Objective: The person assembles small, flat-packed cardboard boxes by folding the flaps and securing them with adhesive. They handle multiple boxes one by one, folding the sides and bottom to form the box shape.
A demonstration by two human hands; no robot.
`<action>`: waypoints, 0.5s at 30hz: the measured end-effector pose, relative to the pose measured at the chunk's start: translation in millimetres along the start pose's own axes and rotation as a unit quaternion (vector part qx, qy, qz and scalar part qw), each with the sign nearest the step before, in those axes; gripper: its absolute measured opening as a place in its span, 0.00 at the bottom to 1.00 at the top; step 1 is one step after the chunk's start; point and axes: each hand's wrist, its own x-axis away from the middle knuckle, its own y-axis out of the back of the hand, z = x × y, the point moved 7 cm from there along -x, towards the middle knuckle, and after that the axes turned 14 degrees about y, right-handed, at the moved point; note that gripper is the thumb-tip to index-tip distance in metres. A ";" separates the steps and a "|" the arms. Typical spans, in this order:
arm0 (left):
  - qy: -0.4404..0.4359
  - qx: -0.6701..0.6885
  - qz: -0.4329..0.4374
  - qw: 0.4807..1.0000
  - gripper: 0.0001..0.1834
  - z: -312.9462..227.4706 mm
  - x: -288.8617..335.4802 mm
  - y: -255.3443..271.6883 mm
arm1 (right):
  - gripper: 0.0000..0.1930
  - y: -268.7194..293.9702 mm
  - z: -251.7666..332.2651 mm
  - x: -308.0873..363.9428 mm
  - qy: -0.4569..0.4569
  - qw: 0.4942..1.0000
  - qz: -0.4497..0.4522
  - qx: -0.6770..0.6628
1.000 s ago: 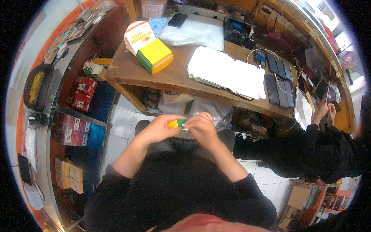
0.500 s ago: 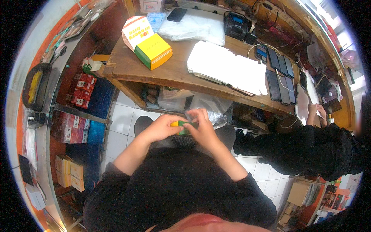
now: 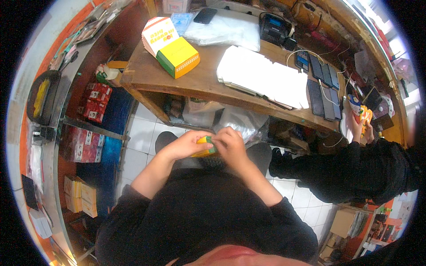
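Observation:
Over my lap I hold a small yellow and green carton (image 3: 205, 153), partly covered by my fingers. My left hand (image 3: 188, 144) is closed on its left side, thumb on top. My right hand (image 3: 231, 144) pinches at the green end, fingertips pressed together at its upper edge. On the wooden desk in front stands a yellow, green and orange carton stack (image 3: 178, 55) with a raised white printed flap. To its right lies a pile of flat white cartons (image 3: 262, 80), blank side up.
Several phones (image 3: 316, 95) and cables lie at the desk's right, behind them a card terminal (image 3: 273, 29). A plastic-wrapped white pack (image 3: 224, 33) sits at the back. At right a co-worker's hands hold a colourful carton (image 3: 364, 117). Shelves (image 3: 66, 124) line the left.
My right fingers have drawn together at the carton's green end, and more of its yellow side shows. The co-worker has turned the white sheet so its orange printed side shows.

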 end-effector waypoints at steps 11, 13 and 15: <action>0.052 -0.108 -0.028 0.992 0.17 31.0 -13.2 12.4 | 0.14 -32.9 -58.3 23.4 -0.243 0.906 0.073 -0.338; 0.037 -0.049 0.023 0.998 0.19 45.8 -13.9 15.6 | 0.16 -10.2 -58.2 6.8 -0.154 0.982 0.026 -0.102; -0.018 0.072 -0.041 0.996 0.18 43.1 -13.0 21.1 | 0.20 2.9 -51.9 -0.7 -0.145 0.989 -0.026 0.027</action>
